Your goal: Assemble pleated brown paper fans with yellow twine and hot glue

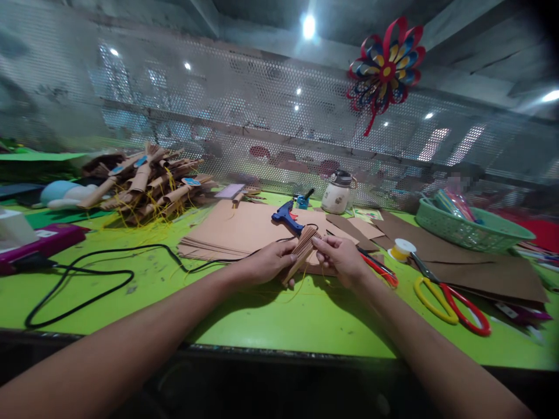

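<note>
Both hands point(267, 262) tight on pleated brown paper point(302, 250), its edges partly hidden behind fingers point(285, 249).

Perforated screen point(244, 110) behind the green bench point(297, 326); before it, an upright white jar point(335, 198) with a dark lid point(342, 176). At right, a pale-green basket point(471, 231) holding colourful packets point(456, 205). Above — a looped flower ornament point(386, 71) in red, blue and yellow, and a lit ceiling lamp point(308, 27).

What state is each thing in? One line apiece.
Pleated paper: folded, held by left hand, touched by right hand
Blue glue gun: resting on tan sheets, unheld
Tan sheets: stacked flat
Black cord: slack, bent
Yellow and red scissors: lying flat
White bottle: upright, lidded
Green basket: upright, loaded
Thread spool: wound
Ceiling lamp: lit
</note>
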The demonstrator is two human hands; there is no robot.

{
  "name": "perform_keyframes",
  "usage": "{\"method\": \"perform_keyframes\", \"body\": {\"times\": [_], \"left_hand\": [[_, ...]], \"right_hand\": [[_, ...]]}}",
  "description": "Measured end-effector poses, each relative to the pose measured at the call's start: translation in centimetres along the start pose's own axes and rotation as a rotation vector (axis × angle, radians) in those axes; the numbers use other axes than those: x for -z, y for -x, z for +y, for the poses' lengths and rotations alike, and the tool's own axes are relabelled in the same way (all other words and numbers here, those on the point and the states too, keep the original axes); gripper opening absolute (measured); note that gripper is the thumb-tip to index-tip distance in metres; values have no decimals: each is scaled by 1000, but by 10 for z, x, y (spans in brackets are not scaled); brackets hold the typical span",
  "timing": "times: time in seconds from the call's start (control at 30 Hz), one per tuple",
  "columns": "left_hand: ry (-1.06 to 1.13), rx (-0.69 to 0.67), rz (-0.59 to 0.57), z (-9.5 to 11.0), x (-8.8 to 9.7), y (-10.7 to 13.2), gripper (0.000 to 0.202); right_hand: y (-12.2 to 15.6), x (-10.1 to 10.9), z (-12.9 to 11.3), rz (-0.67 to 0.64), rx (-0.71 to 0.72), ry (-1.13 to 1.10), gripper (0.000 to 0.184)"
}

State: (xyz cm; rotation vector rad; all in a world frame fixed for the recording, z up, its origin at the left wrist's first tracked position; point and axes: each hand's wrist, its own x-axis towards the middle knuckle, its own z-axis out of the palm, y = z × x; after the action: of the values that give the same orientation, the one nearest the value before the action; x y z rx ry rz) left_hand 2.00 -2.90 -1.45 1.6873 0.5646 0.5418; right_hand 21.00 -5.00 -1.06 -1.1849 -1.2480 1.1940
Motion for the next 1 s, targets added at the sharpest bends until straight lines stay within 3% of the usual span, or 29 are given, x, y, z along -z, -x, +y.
{"method": "perform_keyframes", "body": {"times": [0.23, 0.37, 0.57, 0.73, 1.0], "left_hand": [[-222, -214, 50, 6, -1, -2, 29], [-214, -173, 63, 6, -1, -4, 22], [72, -31, -8, -7, -1, -5, 34], [188, -14, -40, -7, -2, -4, 32], [95, -13, -31, 6, -5, 2, 27]], "right_hand": [[0, -1, 1, -31, -1, -49, 40], [0, -3, 2, -34, 5, -37, 39], [1, -4, 1, -39, -8, -56, 38], [4, -5, -2, -47, -22, -74, 37], [2, -2, 0, -27, 17, -55, 37]]}}
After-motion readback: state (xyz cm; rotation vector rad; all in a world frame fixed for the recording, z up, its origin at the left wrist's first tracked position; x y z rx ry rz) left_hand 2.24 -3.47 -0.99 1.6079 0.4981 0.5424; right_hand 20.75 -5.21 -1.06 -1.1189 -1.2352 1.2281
